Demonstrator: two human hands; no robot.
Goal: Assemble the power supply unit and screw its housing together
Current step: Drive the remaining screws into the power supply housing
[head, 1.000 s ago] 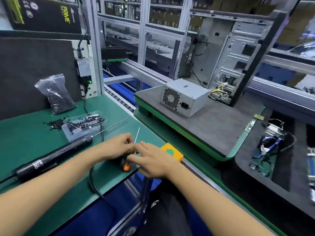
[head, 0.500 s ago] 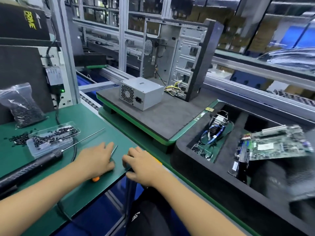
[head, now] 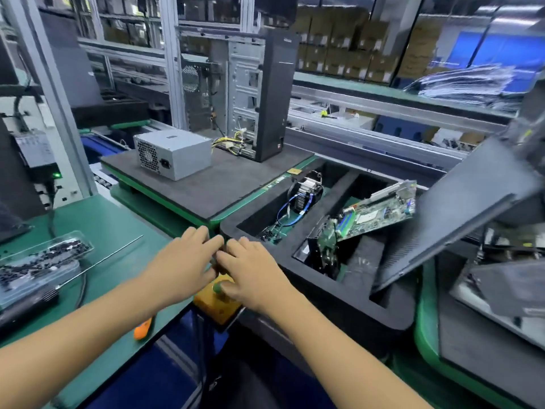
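The grey power supply unit (head: 174, 153) stands closed on a grey foam pallet (head: 230, 187), fan grille and socket facing me, its yellow-black cables running to an open PC case (head: 259, 95) behind it. My left hand (head: 182, 261) and my right hand (head: 250, 270) lie side by side with fingers spread, well in front of the unit at the bench corner. Both hover over a yellow button box (head: 218, 305); my right thumb touches its green button (head: 217, 287). An orange-handled screwdriver (head: 143, 329) lies loose by my left forearm. Neither hand holds anything.
An electric screwdriver (head: 26, 302) with a long bit (head: 109, 258) and a clear tray of black screws (head: 41, 261) sit on the green bench at left. A black foam tray (head: 348, 308) at right holds a motherboard (head: 377, 214) and a heatsink with cables (head: 306, 193).
My view has swung right. Both hands left the orange screwdriver, which now lies on the bench, and moved right onto the yellow button box.
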